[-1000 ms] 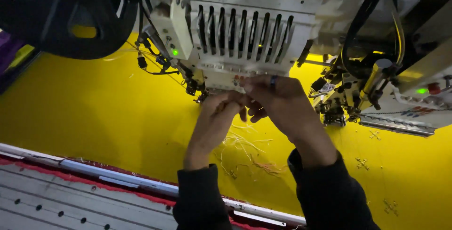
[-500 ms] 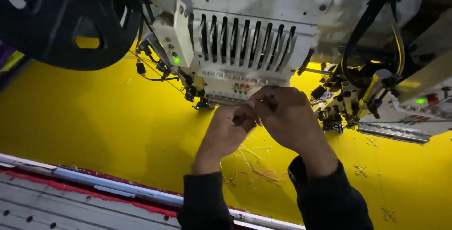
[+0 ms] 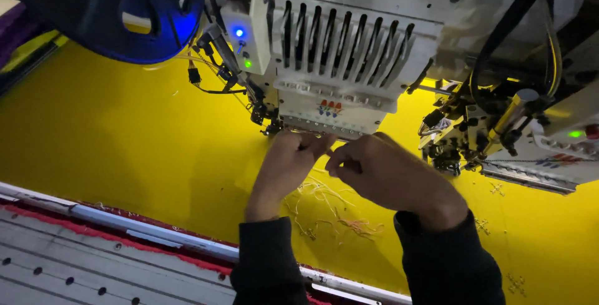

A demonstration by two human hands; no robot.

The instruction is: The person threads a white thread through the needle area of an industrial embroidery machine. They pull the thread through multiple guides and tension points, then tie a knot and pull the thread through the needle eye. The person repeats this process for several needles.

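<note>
1. The thread (image 3: 324,150), barely visible, sits between the fingertips just under the embroidery head (image 3: 337,102); it is probably light, limp and easily snapped, best pinched near its end.
2. The left hand (image 3: 288,161) and right hand (image 3: 380,171) meet, fingers pinched together (on thread, apparently).
3. Loose thread scraps (image 3: 331,214) litter the yellow fabric (image 3: 125,130) below.

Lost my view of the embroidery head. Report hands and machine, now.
Left hand and right hand fingertips together just below the embroidery head, grip hidden. Loose threads on yellow fabric beneath. Nothing blocking.
</note>
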